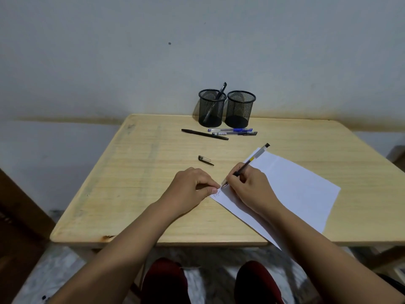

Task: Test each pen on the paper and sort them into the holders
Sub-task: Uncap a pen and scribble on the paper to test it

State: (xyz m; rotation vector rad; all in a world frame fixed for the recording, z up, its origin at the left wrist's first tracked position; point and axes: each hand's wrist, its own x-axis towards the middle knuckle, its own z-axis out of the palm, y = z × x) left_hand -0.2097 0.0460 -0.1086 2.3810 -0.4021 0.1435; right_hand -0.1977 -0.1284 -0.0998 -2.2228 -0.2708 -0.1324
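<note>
A pale wooden tabletop [140,172] carries a white sheet of paper [295,187], skewed, its near corner hanging past the edge. At the back stand two black mesh holders: the left holder [211,110] has one dark pen in it, the right holder [240,110] looks empty. Three untested pens [221,133] lie just before them. The left hand [192,189] pins the thin, slide-prone sheet near faint scribbles. The right hand [249,187] has its grip closed low on a clear-barrelled black pen [245,166], tip on the paper: light, stiff, best held at the dark sleeve. Its small cap [205,160] lies apart.
</note>
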